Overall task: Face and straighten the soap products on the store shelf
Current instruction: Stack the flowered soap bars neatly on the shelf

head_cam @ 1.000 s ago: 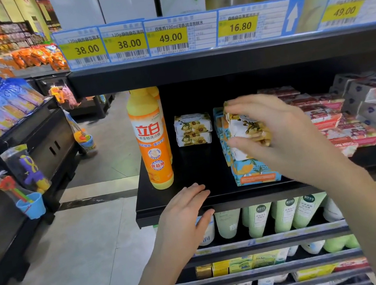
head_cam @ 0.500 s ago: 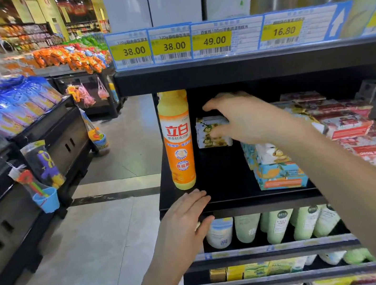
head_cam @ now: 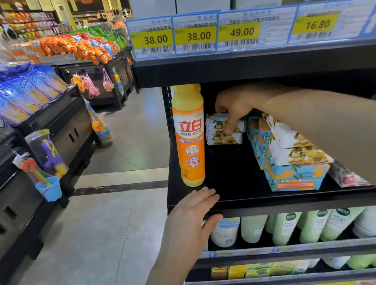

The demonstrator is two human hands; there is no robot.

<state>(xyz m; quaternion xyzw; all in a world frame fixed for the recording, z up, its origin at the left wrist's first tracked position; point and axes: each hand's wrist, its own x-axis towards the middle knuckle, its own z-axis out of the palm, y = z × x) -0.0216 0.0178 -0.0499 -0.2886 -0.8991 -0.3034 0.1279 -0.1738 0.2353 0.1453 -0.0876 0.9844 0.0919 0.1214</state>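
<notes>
The left hand (head_cam: 193, 219) lay on the front edge of the black shelf (head_cam: 233, 174). Its grip was wide, with the fingers straight on top of the edge, the thumb just under it, and nothing held. Below this edge, pale green tubes (head_cam: 285, 228) stood in a row on the lower shelf. Just behind the left hand, an orange bottle (head_cam: 190, 139) stood upright at the left end of the shelf. To its right, near the front, was a pile of larger soap packs (head_cam: 288, 149) with blue and orange print, a little tilted, and the right arm passed over it. Deeper on the shelf, between the bottle and the pile, was a small stack of soap bars (head_cam: 220, 134). The right hand (head_cam: 238, 105) was on this stack, its grip closed on the top bar, with the fingers curled over it and one fingertip on the front face. Above, yellow price labels (head_cam: 198, 35) ran along the upper shelf edge. Far across the aisle lay orange snack bags (head_cam: 74, 46).
</notes>
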